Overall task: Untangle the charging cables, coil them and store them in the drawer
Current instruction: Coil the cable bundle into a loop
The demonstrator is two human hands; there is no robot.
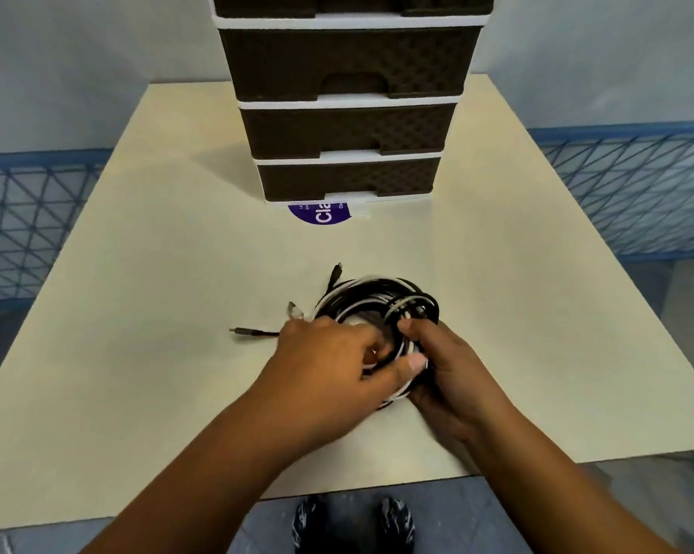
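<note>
A bundle of black and white charging cables (pixel 371 301) lies looped in a rough ring on the cream table (pixel 157 273). My left hand (pixel 333 365) grips the ring's near left side, thumb over the strands. My right hand (pixel 449 365) holds the near right side, fingers curled round several strands. Loose plug ends stick out: a black one (pixel 337 271) at the back, a pale one (pixel 295 309) and a dark one (pixel 243 331) lying to the left. A brown and white drawer tower (pixel 349 125) stands at the table's far side, all visible drawers closed.
A purple round sticker (pixel 319 213) lies at the tower's foot. Blue mesh fences (pixel 637 193) flank the table on both sides. My shoes (pixel 353 521) show below the near table edge.
</note>
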